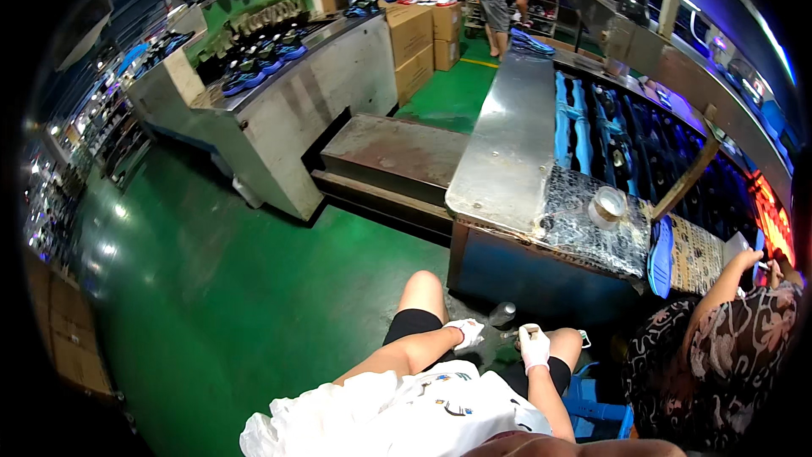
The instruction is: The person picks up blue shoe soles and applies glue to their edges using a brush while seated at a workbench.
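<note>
My left hand, in a white glove, is by my left knee with its fingers bunched; whatever may be in them is too small to make out. To its right, my right hand wears a white glove too and is closed above my right thigh. Something small and beige shows at its fingertips, of a kind I cannot tell. A clear bottle lies just beyond the two hands, near the foot of the metal bench.
Ahead right, a metal bench carries a tape roll and blue shoe soles. A co-worker in a patterned top sits close on my right. Far left, a machine bears shoes; another person bends near cardboard boxes.
</note>
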The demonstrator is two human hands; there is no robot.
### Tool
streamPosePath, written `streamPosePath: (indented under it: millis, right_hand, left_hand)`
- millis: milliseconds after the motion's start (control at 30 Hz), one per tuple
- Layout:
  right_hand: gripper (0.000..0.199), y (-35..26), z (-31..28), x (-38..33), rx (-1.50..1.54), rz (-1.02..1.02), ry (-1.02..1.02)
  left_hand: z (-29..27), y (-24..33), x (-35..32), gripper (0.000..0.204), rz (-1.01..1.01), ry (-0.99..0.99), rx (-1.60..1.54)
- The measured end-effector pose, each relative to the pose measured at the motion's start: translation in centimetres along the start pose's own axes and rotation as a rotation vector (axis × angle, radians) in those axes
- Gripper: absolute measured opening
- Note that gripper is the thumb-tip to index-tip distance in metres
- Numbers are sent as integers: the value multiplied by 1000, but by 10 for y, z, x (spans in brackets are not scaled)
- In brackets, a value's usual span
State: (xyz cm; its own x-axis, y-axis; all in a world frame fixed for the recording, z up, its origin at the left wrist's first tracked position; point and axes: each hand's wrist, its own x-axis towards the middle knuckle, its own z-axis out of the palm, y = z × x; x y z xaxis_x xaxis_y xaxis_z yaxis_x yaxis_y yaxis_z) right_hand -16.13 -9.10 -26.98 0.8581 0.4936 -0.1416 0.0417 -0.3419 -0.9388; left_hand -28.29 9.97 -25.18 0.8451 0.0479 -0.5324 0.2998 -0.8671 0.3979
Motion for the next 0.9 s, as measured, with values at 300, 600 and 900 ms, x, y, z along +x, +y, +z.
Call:
streamPosePath:
  millis: [300, 600, 900]
  right_hand:
    - [23, -71, -10, -21, -403, 18, 27]
    - [24, -81, -8, -25, -335, 45, -10]
    - [25, -79, -8, -25, -321, 46, -29]
  left_hand:
    - [5, -8, 2, 41, 4, 47, -11]
    - [20, -23, 14, 44, 9, -16, 78]
    - [7, -14, 8, 52, -61, -98, 26]
